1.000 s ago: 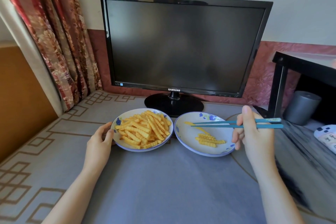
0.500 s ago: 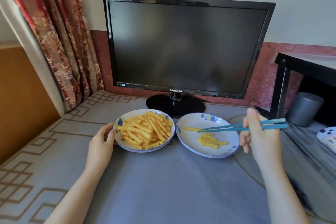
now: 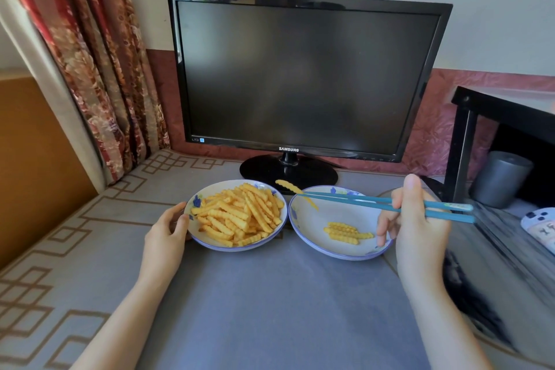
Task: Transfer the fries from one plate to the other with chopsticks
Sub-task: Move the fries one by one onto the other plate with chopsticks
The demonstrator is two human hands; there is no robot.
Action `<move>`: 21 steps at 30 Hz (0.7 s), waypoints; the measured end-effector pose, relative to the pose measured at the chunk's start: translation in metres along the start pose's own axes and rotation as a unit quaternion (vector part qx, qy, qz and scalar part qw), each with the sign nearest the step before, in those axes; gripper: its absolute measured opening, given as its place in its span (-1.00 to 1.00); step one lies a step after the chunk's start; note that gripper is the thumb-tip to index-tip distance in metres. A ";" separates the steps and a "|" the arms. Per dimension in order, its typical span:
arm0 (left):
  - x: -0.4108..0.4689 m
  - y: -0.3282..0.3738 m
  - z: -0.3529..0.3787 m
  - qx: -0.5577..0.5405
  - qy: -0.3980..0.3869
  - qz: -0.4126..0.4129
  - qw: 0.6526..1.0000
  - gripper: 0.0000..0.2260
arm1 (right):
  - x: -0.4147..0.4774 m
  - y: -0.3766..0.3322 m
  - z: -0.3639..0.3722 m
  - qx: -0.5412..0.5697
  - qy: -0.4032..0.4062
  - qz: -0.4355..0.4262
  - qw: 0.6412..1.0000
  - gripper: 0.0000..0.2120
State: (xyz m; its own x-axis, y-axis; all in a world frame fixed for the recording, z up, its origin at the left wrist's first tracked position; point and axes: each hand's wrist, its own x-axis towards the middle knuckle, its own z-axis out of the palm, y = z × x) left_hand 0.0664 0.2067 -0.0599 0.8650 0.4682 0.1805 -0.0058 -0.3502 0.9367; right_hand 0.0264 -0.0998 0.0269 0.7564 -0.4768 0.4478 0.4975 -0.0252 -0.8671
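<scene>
Around: the Samsung monitor [image 3: 300, 75] stands behind both plates. A floral curtain [image 3: 99, 63] hangs to its left, and a grey cylinder [image 3: 500, 179] sits under a black table [image 3: 468, 135] to its right.
Right hand [image 3: 417, 228]: I pinch the teal chopsticks [image 3: 360, 201]. Their tips are pressed on one crinkle fry [image 3: 295, 191], in front of the monitor's base.
Left hand [image 3: 163, 237]: my fingers curl on the rim of the full plate [image 3: 237, 248], heaped with fries [image 3: 240, 213].
Second plate [image 3: 330, 216]: right of the full one, holding a few fries [image 3: 345, 233].
Unclear: the held fry is blurred.
Textures: ridged fries, glossy blue-flowered plates, grey cloth [image 3: 270, 309].
</scene>
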 end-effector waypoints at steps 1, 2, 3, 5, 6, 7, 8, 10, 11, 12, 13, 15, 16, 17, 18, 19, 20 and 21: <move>0.000 0.000 0.000 0.001 0.001 -0.001 1.000 -0.72 | -0.003 -0.001 0.003 0.008 -0.005 0.004 1.000 -0.63; 0.000 0.000 0.000 0.001 0.002 -0.001 1.000 -0.72 | -0.007 -0.001 0.006 0.012 -0.009 0.008 1.000 -0.63; 0.000 -0.001 0.000 0.001 0.003 -0.001 1.000 -0.72 | -0.010 -0.002 0.009 0.015 -0.014 0.011 1.000 -0.63; 0.001 -0.001 -0.001 0.004 0.002 -0.003 1.000 -0.71 | -0.017 -0.002 0.017 0.033 -0.024 0.023 0.999 -0.63; 0.001 -0.002 -0.001 0.005 0.002 -0.003 1.000 -0.71 | -0.019 -0.002 0.021 0.040 -0.032 0.030 0.998 -0.62; 0.002 -0.002 -0.001 0.007 0.001 -0.003 1.000 -0.71 | -0.022 -0.001 0.025 0.042 -0.043 0.036 0.998 -0.62; 0.002 -0.003 -0.001 0.007 0.001 -0.003 1.000 -0.71 | -0.024 0.000 0.028 0.040 -0.056 0.042 0.997 -0.62; 0.002 -0.003 -0.001 0.007 0.000 -0.003 1.000 -0.71 | -0.028 0.002 0.033 0.031 -0.081 0.053 0.995 -0.61; 0.002 -0.003 -0.001 0.006 0.000 -0.003 1.000 -0.72 | -0.031 0.003 0.034 0.025 -0.093 0.052 0.994 -0.62; 0.002 -0.003 -0.001 0.004 0.000 -0.003 1.000 -0.72 | -0.033 0.004 0.036 0.020 -0.105 0.046 0.993 -0.62; 0.002 -0.003 -0.001 0.002 0.001 -0.004 1.000 -0.73 | -0.035 0.004 0.037 0.019 -0.113 0.039 0.993 -0.62; 0.002 -0.003 -0.001 0.001 0.001 -0.005 1.000 -0.73 | -0.039 0.006 0.039 0.026 -0.130 0.037 0.990 -0.63; 0.002 -0.003 -0.001 0.001 0.001 -0.007 1.000 -0.73 | -0.040 0.008 0.040 0.031 -0.143 0.039 0.988 -0.63; 0.002 -0.003 -0.001 0.001 0.000 -0.008 1.000 -0.73 | -0.041 0.009 0.041 0.031 -0.162 0.038 0.986 -0.63; 0.002 -0.003 -0.001 0.003 0.000 -0.008 1.000 -0.72 | -0.041 0.011 0.042 0.023 -0.184 0.032 0.982 -0.62; 0.002 -0.003 -0.001 0.005 -0.001 -0.008 1.000 -0.72 | -0.042 0.013 0.042 0.011 -0.207 0.023 0.978 -0.63; 0.003 -0.003 -0.001 0.006 -0.001 -0.008 1.000 -0.72 | -0.043 0.014 0.041 0.004 -0.226 0.014 0.974 -0.65; 0.003 -0.003 -0.001 0.007 -0.001 -0.008 1.000 -0.71 | -0.044 0.014 0.040 0.003 -0.240 0.009 0.971 -0.67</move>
State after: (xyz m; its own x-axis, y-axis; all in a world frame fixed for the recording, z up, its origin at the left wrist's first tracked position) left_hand 0.0687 0.2099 -0.0621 0.8659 0.4721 0.1653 0.0149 -0.3546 0.9349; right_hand 0.0173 -0.0437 0.0042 0.8752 -0.0131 0.4835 0.4833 -0.0157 -0.8753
